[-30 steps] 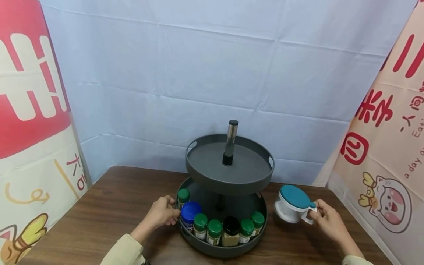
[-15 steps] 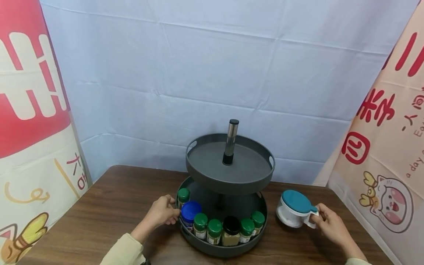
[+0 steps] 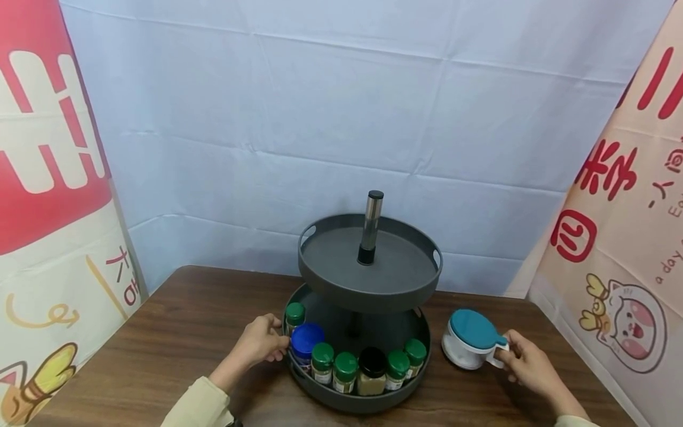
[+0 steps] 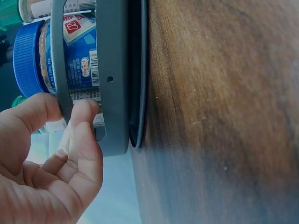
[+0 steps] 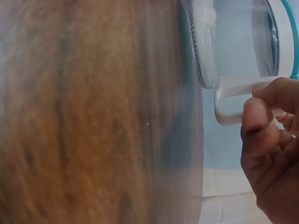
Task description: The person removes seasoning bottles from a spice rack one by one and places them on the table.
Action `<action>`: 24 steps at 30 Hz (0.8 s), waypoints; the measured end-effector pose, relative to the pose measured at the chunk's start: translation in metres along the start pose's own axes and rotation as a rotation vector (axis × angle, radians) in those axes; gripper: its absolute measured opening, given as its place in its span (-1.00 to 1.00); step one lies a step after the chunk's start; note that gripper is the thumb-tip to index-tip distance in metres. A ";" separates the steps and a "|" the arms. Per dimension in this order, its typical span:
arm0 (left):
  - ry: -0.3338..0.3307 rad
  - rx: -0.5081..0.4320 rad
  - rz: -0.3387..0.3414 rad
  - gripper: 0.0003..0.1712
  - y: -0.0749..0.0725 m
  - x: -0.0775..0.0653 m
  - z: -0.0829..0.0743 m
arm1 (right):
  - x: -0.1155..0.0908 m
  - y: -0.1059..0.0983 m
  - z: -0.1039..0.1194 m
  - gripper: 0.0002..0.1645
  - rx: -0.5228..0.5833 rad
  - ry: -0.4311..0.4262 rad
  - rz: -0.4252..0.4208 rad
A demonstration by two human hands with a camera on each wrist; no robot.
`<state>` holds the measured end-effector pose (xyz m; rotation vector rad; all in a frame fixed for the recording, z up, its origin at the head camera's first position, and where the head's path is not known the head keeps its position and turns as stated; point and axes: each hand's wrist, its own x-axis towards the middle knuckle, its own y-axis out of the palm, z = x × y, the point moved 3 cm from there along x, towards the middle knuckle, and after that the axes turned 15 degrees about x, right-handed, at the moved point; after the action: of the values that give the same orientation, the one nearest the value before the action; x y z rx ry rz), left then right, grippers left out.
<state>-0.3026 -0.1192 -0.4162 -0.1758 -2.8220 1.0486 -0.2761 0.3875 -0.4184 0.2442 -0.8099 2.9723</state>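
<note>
My left hand (image 3: pixel 259 341) pinches the rim handle of the grey two-tier turntable tray (image 3: pixel 369 405), at the left of its lower tier. In the left wrist view its thumb and fingers meet around the handle bar, beside a blue-lidded jar (image 4: pixel 77 51). To the right of the tray, my right hand (image 3: pixel 528 362) holds a clear-and-white seasoning pot with a teal lid (image 3: pixel 473 329) by its white handle (image 5: pixel 229 114). The pot is upright, at or just above the table; I cannot tell if its base touches.
Along the lower tier's front stand several green-capped spice jars (image 3: pixel 345 367) and a black-capped jar (image 3: pixel 372 376). The upper tier (image 3: pixel 341 261) carries a metal post (image 3: pixel 372 225). A brown wooden table (image 3: pixel 176 332) lies beneath, with a pale cloth (image 3: pixel 341 107) behind.
The seasoning pot has come down in the head view, shifting a little right and then back left, with my right hand holding it. My left hand stays on the tray rim.
</note>
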 end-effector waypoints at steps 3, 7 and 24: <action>0.003 0.000 0.009 -0.55 0.000 0.001 0.001 | 0.000 0.000 -0.001 -0.86 -0.004 0.005 0.024; -0.007 0.001 0.011 -0.56 0.000 0.001 0.000 | 0.000 0.000 0.000 -0.86 0.014 0.020 0.062; -0.063 0.001 -0.009 -0.61 -0.001 0.003 0.000 | 0.003 -0.002 0.006 -0.82 0.046 0.039 0.149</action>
<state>-0.3060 -0.1196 -0.4151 -0.1329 -2.8753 1.0719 -0.2780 0.3865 -0.4120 0.1322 -0.7895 3.1266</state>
